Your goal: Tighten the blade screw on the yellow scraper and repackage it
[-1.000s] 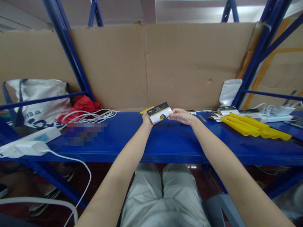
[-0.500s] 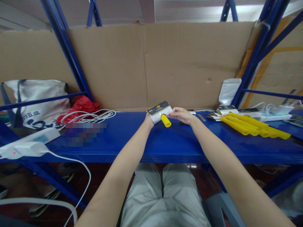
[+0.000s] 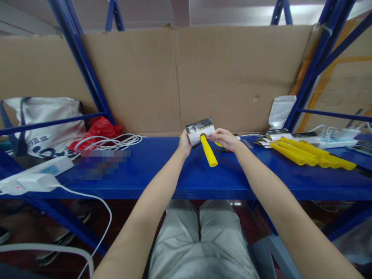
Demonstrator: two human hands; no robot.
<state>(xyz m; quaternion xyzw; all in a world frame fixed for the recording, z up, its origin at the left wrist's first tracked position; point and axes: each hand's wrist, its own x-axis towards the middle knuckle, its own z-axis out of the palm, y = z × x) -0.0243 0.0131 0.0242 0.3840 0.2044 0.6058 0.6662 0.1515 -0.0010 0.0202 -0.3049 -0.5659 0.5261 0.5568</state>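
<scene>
A small black and white cardboard box (image 3: 200,126) is held up above the blue tabletop, tilted. From a round hole in its white side sticks a yellow tapered handle (image 3: 208,152), pointing down toward me. My left hand (image 3: 185,144) is closed around the box's left end. At the right end, the fingers of my right hand (image 3: 223,138) are pinched together at the box's edge, close to where the handle comes out. What is inside the box is hidden. Under my right hand lies a small dark and yellow item, mostly covered.
Several yellow handles (image 3: 308,153) lie in a pile on the right, beside flattened black and white boxes (image 3: 277,134). Power strips stand at the left (image 3: 37,176) and far right. A coiled white cable (image 3: 122,142), red plastic bag (image 3: 100,130) and cloth bag (image 3: 52,120) sit at left.
The yellow handle now sticks out of the box much further. The box has shifted slightly up and to the right, with both hands still on it.
</scene>
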